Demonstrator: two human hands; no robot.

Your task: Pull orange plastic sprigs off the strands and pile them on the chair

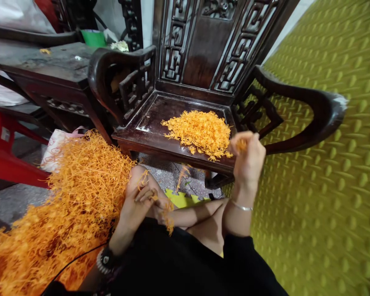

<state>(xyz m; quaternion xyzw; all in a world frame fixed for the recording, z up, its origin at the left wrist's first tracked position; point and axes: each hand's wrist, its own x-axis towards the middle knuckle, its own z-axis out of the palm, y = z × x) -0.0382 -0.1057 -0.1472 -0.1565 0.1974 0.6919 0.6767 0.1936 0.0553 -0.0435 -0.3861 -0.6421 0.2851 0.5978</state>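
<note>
My left hand (137, 209) is closed, pinching a thin orange branching plastic strand over my lap. Small knobby pieces hang from that strand (169, 218) to the right of the fingers. My right hand (249, 158) is raised at the chair seat's front right corner, its fingers curled around some small orange pieces (241, 144); motion blurs them slightly. Beside it, a heap of small, many-legged orange plastic pieces (200, 131) lies on the dark wooden seat (151, 115). To the left of my left hand rises a big tangled pile of orange strands (89, 185).
The carved wooden chair's armrests (311, 102) flank the seat. A red plastic stool (9, 152) stands at left, near a dark side table (58, 61) holding a green container (93, 38). A yellow-green bumpy surface (320, 197) fills the right side.
</note>
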